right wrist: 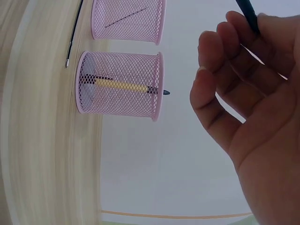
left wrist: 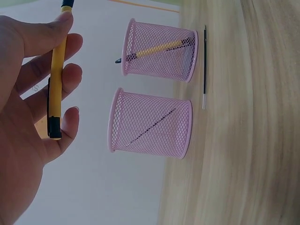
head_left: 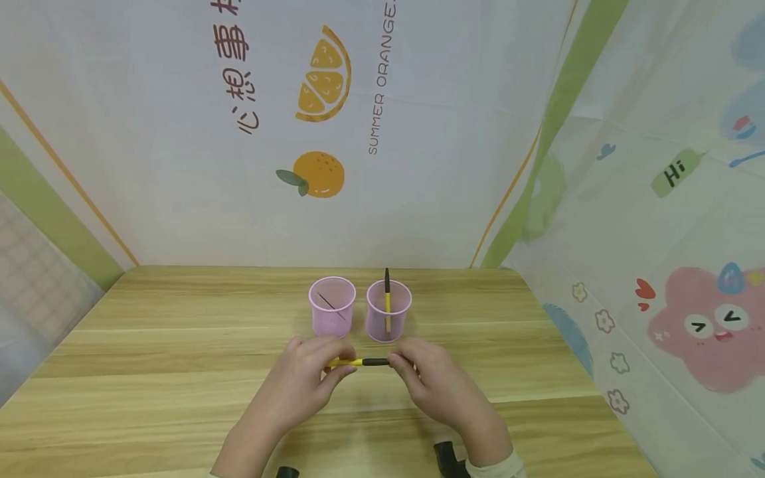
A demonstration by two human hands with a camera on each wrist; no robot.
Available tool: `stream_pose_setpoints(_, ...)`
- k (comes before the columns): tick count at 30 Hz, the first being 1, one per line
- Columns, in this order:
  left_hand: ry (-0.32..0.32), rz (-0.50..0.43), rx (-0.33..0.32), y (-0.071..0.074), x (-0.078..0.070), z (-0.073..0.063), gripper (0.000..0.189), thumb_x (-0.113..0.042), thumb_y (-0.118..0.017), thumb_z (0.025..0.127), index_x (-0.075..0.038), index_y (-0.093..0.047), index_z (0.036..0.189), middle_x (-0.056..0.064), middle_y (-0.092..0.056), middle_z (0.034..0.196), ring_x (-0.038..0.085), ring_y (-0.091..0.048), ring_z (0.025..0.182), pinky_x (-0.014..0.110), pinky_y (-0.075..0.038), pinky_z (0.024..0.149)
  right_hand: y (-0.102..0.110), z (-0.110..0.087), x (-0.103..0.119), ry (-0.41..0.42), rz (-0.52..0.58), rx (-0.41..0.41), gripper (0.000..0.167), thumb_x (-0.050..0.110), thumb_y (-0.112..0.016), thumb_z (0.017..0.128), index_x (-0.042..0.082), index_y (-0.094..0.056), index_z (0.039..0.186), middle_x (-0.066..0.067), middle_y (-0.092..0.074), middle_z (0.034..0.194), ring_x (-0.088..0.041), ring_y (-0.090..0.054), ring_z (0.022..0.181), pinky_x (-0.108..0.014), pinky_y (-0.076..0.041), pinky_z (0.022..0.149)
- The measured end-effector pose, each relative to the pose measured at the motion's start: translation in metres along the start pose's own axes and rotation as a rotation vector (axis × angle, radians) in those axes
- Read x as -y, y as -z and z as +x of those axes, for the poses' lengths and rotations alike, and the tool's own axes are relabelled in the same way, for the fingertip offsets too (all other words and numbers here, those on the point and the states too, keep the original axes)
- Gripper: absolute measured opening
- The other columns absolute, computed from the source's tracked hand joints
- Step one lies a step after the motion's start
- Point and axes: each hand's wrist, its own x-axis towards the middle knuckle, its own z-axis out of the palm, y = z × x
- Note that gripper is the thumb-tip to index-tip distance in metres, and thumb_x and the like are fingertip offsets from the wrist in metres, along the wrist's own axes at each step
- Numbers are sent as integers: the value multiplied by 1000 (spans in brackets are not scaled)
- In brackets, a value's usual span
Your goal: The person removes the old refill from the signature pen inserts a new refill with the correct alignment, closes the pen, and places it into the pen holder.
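Observation:
A yellow and black pen (head_left: 360, 362) is held level above the table by both hands. My left hand (head_left: 313, 372) pinches its yellow barrel between thumb and fingers; the clip and black end cap (left wrist: 55, 126) show in the left wrist view. My right hand (head_left: 427, 375) pinches the black tip end (right wrist: 248, 16) between thumb and forefinger. Just beyond the hands stand two pink mesh cups. The left cup (head_left: 332, 325) contains a thin dark refill (left wrist: 150, 127); the right cup (head_left: 376, 328) contains another yellow and black pen (head_left: 387, 292), leaning upright.
Another thin dark refill (left wrist: 205, 70) lies on the wooden table (head_left: 179, 358) in front of the cups, hidden in the head view. A white printed cloth (head_left: 418, 199) hangs behind the table, and another patterned cloth (head_left: 597, 279) hangs on the right.

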Motion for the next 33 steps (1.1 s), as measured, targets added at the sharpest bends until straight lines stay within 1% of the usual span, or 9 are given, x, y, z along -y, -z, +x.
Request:
stream_pose_setpoints(4,-8,0,-6,-1,0,-1,22,-18,-90,81,-23,-74,95,-17,-75,90,-7,-63,76,21,-42,72,0,-1,-2,5,21,0,2,14,-71,103,16,-69,102,10,-62,87,2,-54,80,-19,-52,70)
stream_pose_setpoints(8,-8,-1,-2,-1,0,-1,23,-18,-90,81,-23,-74,95,-18,-74,89,-8,-62,77,22,-42,73,-1,-2,-3,11,20,4,8,10,-72,101,14,-70,108,7,-67,92,1,-59,83,-20,-54,71)
stream_pose_setpoints(11,-11,-4,-3,-1,0,0,22,-18,-90,81,-23,-74,95,-18,-74,89,-7,-62,77,22,-42,72,-2,-2,-2,4,11,5,6,8,-70,102,13,-69,105,6,-67,93,0,-58,83,-20,-55,72)
stream_pose_setpoints(14,-22,-7,-11,-1,-1,1,22,-18,-90,81,-23,-74,95,-18,-74,89,-7,-62,76,21,-41,71,-2,-2,-2,2,-4,3,6,9,-67,103,14,-68,101,8,-63,89,0,-54,80,-19,-53,71)
stream_pose_setpoints(18,-40,-3,-21,-2,-1,1,22,-18,-90,81,-23,-74,95,-17,-74,88,-6,-62,75,20,-40,70,-2,-2,-2,13,-14,6,12,10,-65,105,15,-64,94,9,-54,82,0,-47,76,-18,-48,67)
stream_pose_setpoints(22,-48,4,-25,-2,-1,0,24,-17,-91,79,-22,-74,95,-17,-74,88,-6,-62,75,20,-39,70,-3,-2,-2,26,-11,10,17,11,-62,107,14,-63,90,8,-52,79,1,-45,75,-17,-46,66)
stream_pose_setpoints(25,-51,3,-26,-2,-1,0,25,-17,-92,79,-22,-74,95,-17,-74,88,-7,-62,74,21,-40,70,-4,-2,-2,22,-6,10,17,12,-62,107,14,-64,90,8,-53,79,1,-46,75,-17,-47,66)
stream_pose_setpoints(31,-48,7,-15,-2,0,0,24,-18,-91,80,-22,-74,95,-17,-74,88,-6,-62,75,21,-41,71,-4,-3,-3,12,22,8,4,15,-68,105,16,-70,102,9,-63,88,3,-55,80,-21,-54,70)
stream_pose_setpoints(33,-49,12,-13,-2,0,0,24,-18,-91,80,-22,-74,96,-17,-74,88,-6,-62,75,22,-41,71,-4,-3,-3,16,27,9,2,15,-70,103,15,-71,105,9,-66,91,2,-57,82,-22,-55,71)
